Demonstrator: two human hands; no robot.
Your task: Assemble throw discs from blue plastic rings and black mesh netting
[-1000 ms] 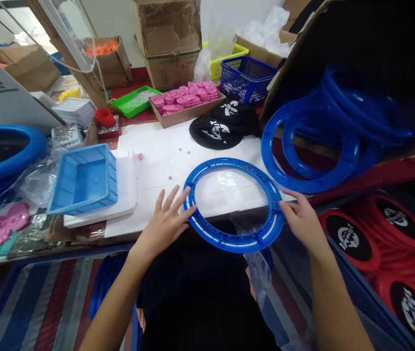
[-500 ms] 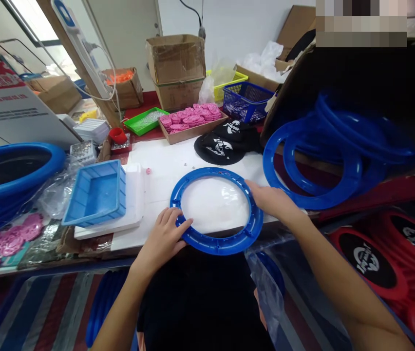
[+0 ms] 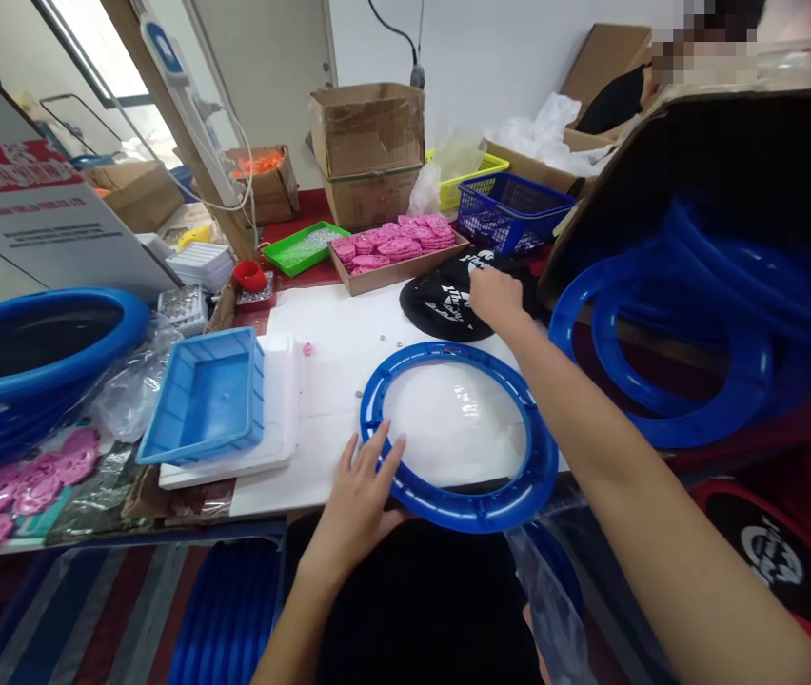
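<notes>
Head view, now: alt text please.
Left hand touches a blue ring on a white work surface; the right hand reaches past it onto black printed discs. Pink parts fill a cardboard tray behind.

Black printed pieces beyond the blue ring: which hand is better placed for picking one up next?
Right, probably: the right hand is at the black pieces, while the left hand is at the blue ring.
</notes>
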